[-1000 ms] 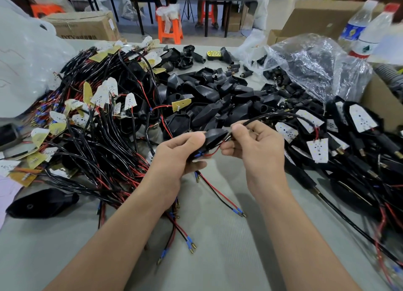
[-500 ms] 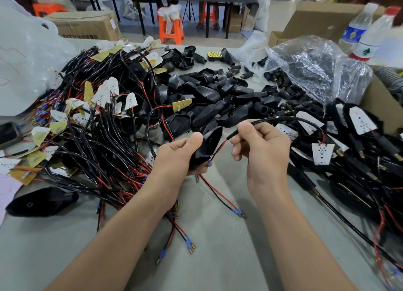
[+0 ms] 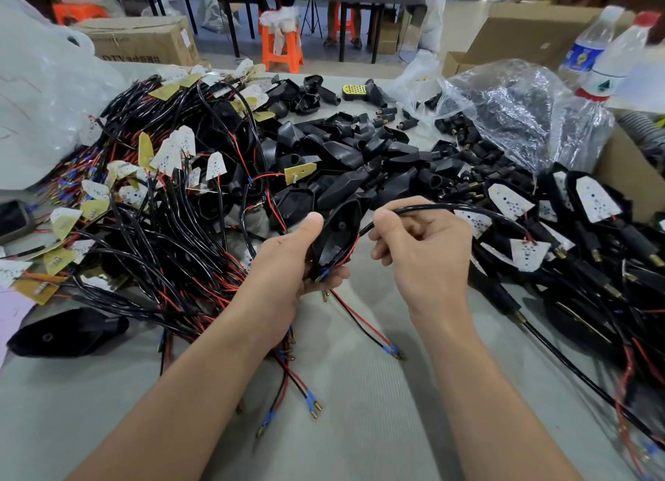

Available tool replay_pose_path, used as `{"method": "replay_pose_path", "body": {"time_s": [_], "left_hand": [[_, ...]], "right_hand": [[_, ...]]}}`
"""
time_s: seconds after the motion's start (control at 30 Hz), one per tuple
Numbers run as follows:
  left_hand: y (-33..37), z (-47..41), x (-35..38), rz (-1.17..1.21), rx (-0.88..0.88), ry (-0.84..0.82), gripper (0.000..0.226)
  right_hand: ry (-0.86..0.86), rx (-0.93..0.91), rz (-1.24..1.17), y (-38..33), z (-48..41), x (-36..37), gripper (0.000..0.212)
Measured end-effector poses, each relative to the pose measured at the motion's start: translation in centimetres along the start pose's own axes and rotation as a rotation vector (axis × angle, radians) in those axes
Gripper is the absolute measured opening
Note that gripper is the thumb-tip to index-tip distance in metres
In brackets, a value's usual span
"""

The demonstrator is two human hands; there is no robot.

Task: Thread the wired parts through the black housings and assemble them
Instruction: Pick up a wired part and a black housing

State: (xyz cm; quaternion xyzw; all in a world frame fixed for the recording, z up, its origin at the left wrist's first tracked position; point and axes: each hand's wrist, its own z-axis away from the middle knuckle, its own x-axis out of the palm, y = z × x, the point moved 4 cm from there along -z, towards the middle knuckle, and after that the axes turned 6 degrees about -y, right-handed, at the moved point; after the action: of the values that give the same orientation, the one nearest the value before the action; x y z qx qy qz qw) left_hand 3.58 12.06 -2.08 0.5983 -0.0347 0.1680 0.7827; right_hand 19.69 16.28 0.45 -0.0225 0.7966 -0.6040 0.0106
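Note:
My left hand (image 3: 288, 261) grips a black housing (image 3: 338, 230), open side towards me, thumb on its upper left edge. My right hand (image 3: 421, 250) pinches a black sheathed cable (image 3: 431, 208) just right of the housing. The cable's red and black leads (image 3: 345, 257) run down across the housing's inside to my left fingers. The cable arcs right to a small white LED board (image 3: 529, 252). Empty black housings (image 3: 360, 156) are heaped behind my hands. Wired boards (image 3: 169, 207) lie tangled on the left.
Assembled units with white boards (image 3: 590, 207) are piled at the right. One lone housing (image 3: 68, 331) lies near left. A clear plastic bag (image 3: 511, 109), two bottles (image 3: 611, 59) and cardboard boxes (image 3: 144, 41) stand behind. Loose terminal leads (image 3: 309, 401) lie on the grey table (image 3: 360, 408).
My left hand has tipped the housing upright, showing its inside. My right hand has drawn the cable a little to the right and up, away from the housing.

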Motion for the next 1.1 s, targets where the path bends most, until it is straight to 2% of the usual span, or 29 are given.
{"method": "replay_pose_path", "body": {"time_s": [0.13,0.3,0.43,0.63,0.73,0.83,0.9,1.03,1.1], "left_hand": [[0.0,-0.2,-0.4,-0.032,0.005,0.004,0.044],[-0.2,0.2,-0.1,-0.133,0.041,-0.069,0.048],[-0.2,0.2,-0.1,-0.147,0.071,-0.024,0.043],[-0.2,0.2,0.0,-0.093,0.078,0.01,0.043],[-0.2,0.2,0.4,0.031,0.038,-0.085,0.037],[0.2,0.5,0.9,0.211,-0.023,-0.299,0.042],[0.4,0.6,0.8,0.168,-0.018,-0.358,0.047],[0.4,0.5,0.6,0.042,0.019,-0.368,0.039],[0.3,0.5,0.6,0.025,0.029,-0.381,0.036]], "right_hand": [[0.122,0.037,-0.109,0.4,-0.2,-0.7,0.015],[0.149,0.024,-0.129,0.5,-0.1,-0.9,0.015],[0.06,0.001,-0.089,0.5,0.0,-0.2,0.019],[-0.14,0.076,-0.089,0.6,0.2,1.0,0.02],[-0.035,0.064,0.093,0.9,0.4,0.8,0.018],[0.137,0.03,0.229,0.7,0.4,-0.2,0.021],[0.208,0.028,0.253,0.5,0.3,-0.6,0.022],[0.278,0.026,0.316,0.6,0.4,-0.8,0.033],[0.292,0.022,0.33,0.6,0.5,-0.9,0.032]]}}
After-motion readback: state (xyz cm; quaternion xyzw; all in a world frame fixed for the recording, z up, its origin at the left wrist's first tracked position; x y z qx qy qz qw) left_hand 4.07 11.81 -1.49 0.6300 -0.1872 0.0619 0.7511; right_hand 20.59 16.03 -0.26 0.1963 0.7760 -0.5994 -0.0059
